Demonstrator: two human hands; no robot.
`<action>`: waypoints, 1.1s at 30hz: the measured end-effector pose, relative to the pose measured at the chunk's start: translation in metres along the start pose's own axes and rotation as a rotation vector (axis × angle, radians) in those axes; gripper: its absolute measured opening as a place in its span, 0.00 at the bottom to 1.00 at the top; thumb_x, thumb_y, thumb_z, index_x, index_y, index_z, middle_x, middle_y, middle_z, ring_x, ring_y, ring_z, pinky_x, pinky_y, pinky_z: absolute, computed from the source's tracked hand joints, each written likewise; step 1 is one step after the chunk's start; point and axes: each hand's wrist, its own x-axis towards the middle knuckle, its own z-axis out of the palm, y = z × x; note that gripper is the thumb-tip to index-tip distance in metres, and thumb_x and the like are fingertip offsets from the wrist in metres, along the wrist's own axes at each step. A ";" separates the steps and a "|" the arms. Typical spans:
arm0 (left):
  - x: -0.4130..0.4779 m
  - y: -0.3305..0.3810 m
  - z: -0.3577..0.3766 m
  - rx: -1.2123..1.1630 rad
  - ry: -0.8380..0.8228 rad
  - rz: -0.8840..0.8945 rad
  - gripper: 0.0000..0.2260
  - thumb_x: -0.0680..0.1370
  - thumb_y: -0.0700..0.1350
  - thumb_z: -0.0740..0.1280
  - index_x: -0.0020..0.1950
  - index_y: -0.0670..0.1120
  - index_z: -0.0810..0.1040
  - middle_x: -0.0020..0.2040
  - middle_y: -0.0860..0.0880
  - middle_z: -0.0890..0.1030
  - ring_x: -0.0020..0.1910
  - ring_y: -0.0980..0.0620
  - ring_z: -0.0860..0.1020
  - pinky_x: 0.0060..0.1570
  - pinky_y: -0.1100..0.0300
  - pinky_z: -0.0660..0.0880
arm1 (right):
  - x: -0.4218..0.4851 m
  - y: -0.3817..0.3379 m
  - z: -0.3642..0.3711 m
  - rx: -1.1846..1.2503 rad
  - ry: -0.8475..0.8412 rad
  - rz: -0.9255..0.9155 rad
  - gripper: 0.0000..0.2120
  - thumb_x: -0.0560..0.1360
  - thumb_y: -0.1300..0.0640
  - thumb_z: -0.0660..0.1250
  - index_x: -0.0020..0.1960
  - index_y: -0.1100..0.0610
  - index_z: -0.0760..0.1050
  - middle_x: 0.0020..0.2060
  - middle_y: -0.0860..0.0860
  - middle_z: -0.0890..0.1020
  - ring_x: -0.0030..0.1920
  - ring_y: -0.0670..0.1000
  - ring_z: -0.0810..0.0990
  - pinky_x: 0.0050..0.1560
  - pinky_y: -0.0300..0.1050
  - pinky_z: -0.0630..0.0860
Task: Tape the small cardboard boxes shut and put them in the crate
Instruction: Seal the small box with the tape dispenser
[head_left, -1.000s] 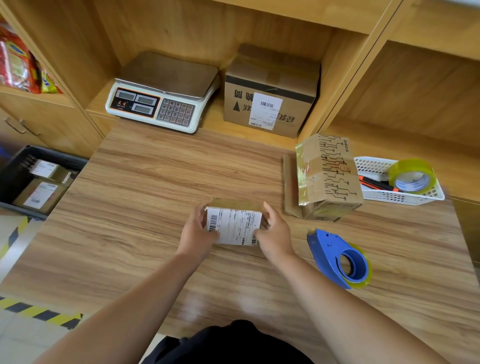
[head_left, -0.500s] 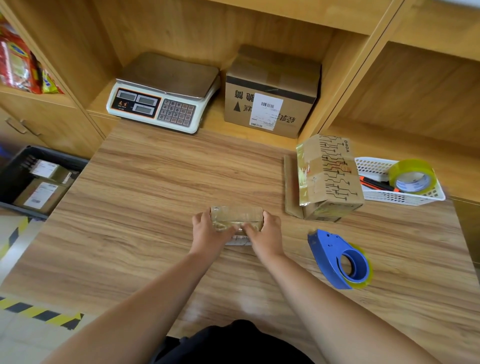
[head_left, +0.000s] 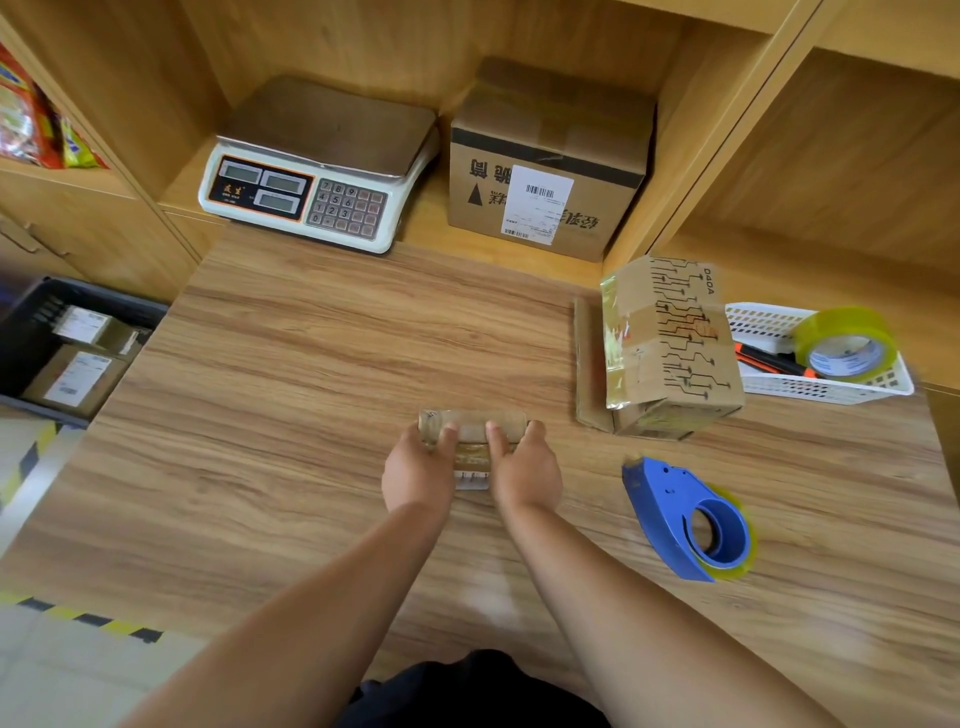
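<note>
Holding a small cardboard box (head_left: 474, 427) between both hands, I have it at the middle of the wooden table (head_left: 311, 415), just in front of me. My left hand (head_left: 418, 475) grips its left end and my right hand (head_left: 525, 473) grips its right end, fingers curled round the box and both thumbs lying on its glossy, taped top. A strip of white barcode label shows on the near side, between my wrists. Whether the box rests on the table or is raised slightly, I cannot tell. To my right a blue tape dispenser (head_left: 685, 525) lies on the table, apart from my hands. Beyond it a larger box with black line print (head_left: 670, 343) leans tilted on flat cardboard, next to a white basket (head_left: 831, 392) holding a roll of clear tape (head_left: 844, 345) and an orange-and-black tool (head_left: 774, 362). Far to my left, below table level, a dark crate (head_left: 31, 312) holds labelled boxes (head_left: 78, 379). On the shelf at the back sit a white weighing scale (head_left: 322, 171) and a big labelled carton (head_left: 550, 161).
</note>
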 end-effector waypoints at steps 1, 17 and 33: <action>-0.001 0.000 0.000 -0.007 0.005 0.006 0.21 0.80 0.58 0.59 0.60 0.43 0.74 0.51 0.44 0.81 0.53 0.42 0.78 0.46 0.56 0.70 | 0.001 0.000 0.002 0.003 0.005 0.004 0.25 0.79 0.40 0.55 0.66 0.58 0.64 0.54 0.56 0.81 0.55 0.59 0.79 0.47 0.49 0.74; 0.000 -0.003 -0.002 -0.149 0.002 -0.021 0.22 0.84 0.53 0.48 0.59 0.41 0.76 0.53 0.41 0.80 0.55 0.41 0.76 0.47 0.57 0.66 | 0.003 0.012 -0.004 0.185 -0.133 -0.082 0.20 0.78 0.44 0.62 0.58 0.60 0.67 0.50 0.56 0.79 0.54 0.59 0.78 0.48 0.49 0.73; -0.001 -0.023 -0.014 -0.122 -0.207 0.163 0.16 0.81 0.51 0.59 0.64 0.43 0.71 0.55 0.46 0.80 0.57 0.44 0.76 0.53 0.55 0.71 | -0.005 0.015 -0.009 0.207 -0.217 -0.157 0.24 0.79 0.45 0.62 0.64 0.62 0.63 0.59 0.57 0.76 0.61 0.59 0.75 0.54 0.47 0.71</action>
